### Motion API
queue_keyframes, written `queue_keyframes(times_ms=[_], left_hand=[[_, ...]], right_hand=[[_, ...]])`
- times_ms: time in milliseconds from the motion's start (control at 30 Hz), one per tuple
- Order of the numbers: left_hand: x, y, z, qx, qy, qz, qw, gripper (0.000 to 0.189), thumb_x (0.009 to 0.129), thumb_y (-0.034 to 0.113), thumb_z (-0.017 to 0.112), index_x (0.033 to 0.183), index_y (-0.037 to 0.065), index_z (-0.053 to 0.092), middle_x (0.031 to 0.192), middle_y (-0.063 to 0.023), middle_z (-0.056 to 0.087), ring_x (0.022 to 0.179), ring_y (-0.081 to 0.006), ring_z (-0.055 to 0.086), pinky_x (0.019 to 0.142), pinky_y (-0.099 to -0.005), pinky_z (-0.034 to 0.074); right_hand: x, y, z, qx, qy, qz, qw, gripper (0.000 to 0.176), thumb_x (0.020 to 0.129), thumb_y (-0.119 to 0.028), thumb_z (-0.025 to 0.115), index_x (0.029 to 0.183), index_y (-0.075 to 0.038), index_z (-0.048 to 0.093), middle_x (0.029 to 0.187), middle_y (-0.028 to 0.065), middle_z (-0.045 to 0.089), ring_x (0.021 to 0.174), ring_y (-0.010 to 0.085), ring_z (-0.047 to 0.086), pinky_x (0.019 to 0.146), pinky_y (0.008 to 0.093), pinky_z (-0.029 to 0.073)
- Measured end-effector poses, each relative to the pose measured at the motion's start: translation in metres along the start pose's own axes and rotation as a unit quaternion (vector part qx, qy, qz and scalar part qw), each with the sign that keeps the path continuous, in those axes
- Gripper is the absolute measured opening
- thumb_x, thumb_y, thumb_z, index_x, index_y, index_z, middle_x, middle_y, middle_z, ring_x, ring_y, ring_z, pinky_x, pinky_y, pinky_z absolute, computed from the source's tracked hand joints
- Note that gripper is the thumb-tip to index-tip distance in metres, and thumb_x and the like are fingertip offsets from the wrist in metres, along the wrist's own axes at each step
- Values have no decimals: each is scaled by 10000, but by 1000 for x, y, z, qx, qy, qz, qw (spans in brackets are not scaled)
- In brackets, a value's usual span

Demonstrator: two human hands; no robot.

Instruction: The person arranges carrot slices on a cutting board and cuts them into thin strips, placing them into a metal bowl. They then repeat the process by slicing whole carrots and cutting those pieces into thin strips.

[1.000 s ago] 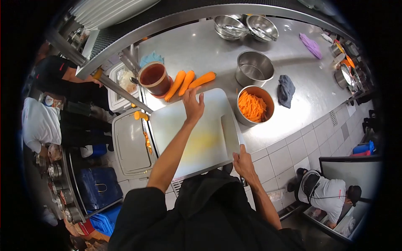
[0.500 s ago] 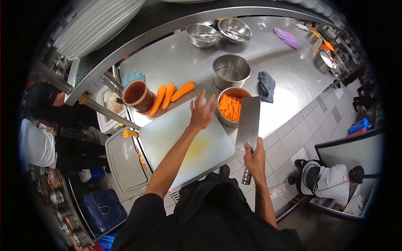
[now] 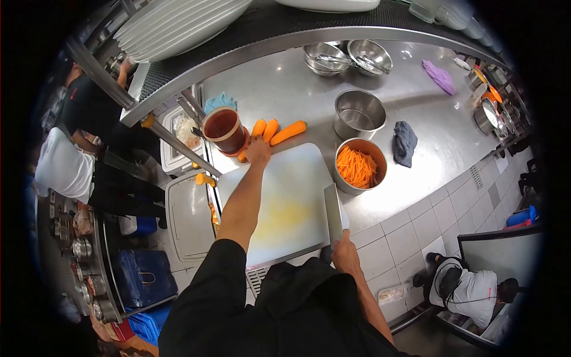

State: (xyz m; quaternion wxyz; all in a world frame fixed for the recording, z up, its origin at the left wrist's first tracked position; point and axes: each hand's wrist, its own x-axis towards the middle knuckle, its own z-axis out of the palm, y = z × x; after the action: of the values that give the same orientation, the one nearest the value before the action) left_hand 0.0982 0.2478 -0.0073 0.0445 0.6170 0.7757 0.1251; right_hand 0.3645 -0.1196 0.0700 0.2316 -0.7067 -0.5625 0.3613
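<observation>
My left hand [image 3: 259, 151] lies over the leftmost carrot [image 3: 258, 127], its fingers closed around the middle; both orange ends show. Two more whole carrots [image 3: 289, 132] rest beside it on the steel table. In my right hand [image 3: 345, 254] is a cleaver [image 3: 335, 215], gripped by the handle, its blade turned nearly edge-on at the right edge of the white cutting board [image 3: 303, 178]. The board bears a yellowish stain. A steel pot [image 3: 352, 190] beside it holds shredded carrot [image 3: 356, 167].
Behind the shreds stands another steel pot [image 3: 360, 114], with a dark grey cloth [image 3: 404, 144] to the right. A brown-red container [image 3: 224, 131] is left of the carrots. Steel bowls [image 3: 370, 58] sit farther back. A plate shelf [image 3: 285, 37] overhangs the table. Other people work left and right.
My left hand has moved left and back from above the board onto a carrot. My right hand has lowered the cleaver from beside the pot to the board's edge. The view has shifted.
</observation>
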Motion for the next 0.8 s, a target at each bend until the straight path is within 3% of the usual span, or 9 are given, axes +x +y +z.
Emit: queue_keyframes(times_ms=[100, 167, 200, 267, 400, 467, 600, 733, 800], left_hand=[[-14, -11, -17, -8, -52, 6, 999, 351, 949, 295, 625, 1230, 86, 643, 1253, -141, 631, 1176, -342, 631, 982, -503, 487], [-14, -18, -23, -4, 143, 7, 990, 355, 937, 315, 653, 1214, 93, 648, 1244, -123, 648, 1140, -312, 641, 954, -495, 489], [-11, -26, -20, -4, 144, 6, 990, 355, 937, 315, 653, 1214, 93, 648, 1244, -123, 648, 1140, -312, 641, 954, -495, 489], [-7, -53, 1, 85, 46, 21, 995, 372, 921, 331, 679, 1206, 93, 661, 1229, -108, 671, 1121, -285, 644, 948, -488, 482], [5, -73, 7, 105, 37, 39, 993, 387, 910, 337, 695, 1200, 82, 672, 1232, -105, 683, 1156, -274, 640, 958, -482, 480], [-2, -59, -21, 99, -29, 26, 994, 386, 920, 332, 682, 1205, 73, 676, 1229, -110, 697, 1184, -283, 638, 995, -487, 474], [-10, -69, -30, 123, -11, 9, 992, 367, 938, 355, 666, 1164, 68, 700, 1217, -123, 711, 1211, -295, 633, 990, -519, 487], [-30, -115, -39, -58, -117, -36, 991, 402, 970, 400, 648, 1085, 22, 722, 1087, -155, 741, 1040, -311, 692, 894, -442, 539], [-76, -141, -67, -273, -224, -32, 935, 381, 1010, 348, 624, 1162, 7, 697, 1019, -143, 735, 943, -272, 688, 883, -360, 520]], right_hand=[[2, 4, 4, -16, 3, -33, 999, 284, 952, -33, 546, 1148, 50, 358, 836, 386, 637, 831, 595, 610, 750, 645, 467], [4, 5, 1, -28, 6, -65, 997, 252, 941, 4, 506, 1124, 87, 353, 766, 387, 609, 755, 591, 587, 701, 664, 448], [6, 6, 2, -28, 6, -65, 997, 252, 941, 4, 506, 1124, 87, 353, 766, 387, 609, 755, 591, 587, 701, 664, 448], [6, 12, 4, -23, 5, -61, 998, 244, 936, 14, 502, 1119, 75, 352, 762, 388, 606, 759, 593, 589, 699, 662, 447], [8, 6, 3, -28, 7, -71, 997, 256, 936, 12, 505, 1127, 78, 347, 767, 387, 606, 752, 596, 585, 697, 661, 446], [8, 9, 3, -33, 0, -80, 996, 268, 941, 4, 518, 1130, 78, 343, 768, 391, 603, 753, 599, 583, 698, 657, 448], [9, 10, 5, -55, -1, -60, 997, 277, 943, 5, 522, 1137, 79, 339, 764, 393, 597, 757, 601, 584, 688, 653, 450], [9, 5, -1, -44, -9, -61, 997, 326, 953, -16, 537, 1179, 89, 326, 780, 402, 603, 756, 600, 592, 679, 654, 459], [12, 5, 1, -48, -22, -38, 998, 370, 960, -28, 550, 1215, 104, 316, 787, 402, 610, 749, 597, 599, 674, 651, 469]])
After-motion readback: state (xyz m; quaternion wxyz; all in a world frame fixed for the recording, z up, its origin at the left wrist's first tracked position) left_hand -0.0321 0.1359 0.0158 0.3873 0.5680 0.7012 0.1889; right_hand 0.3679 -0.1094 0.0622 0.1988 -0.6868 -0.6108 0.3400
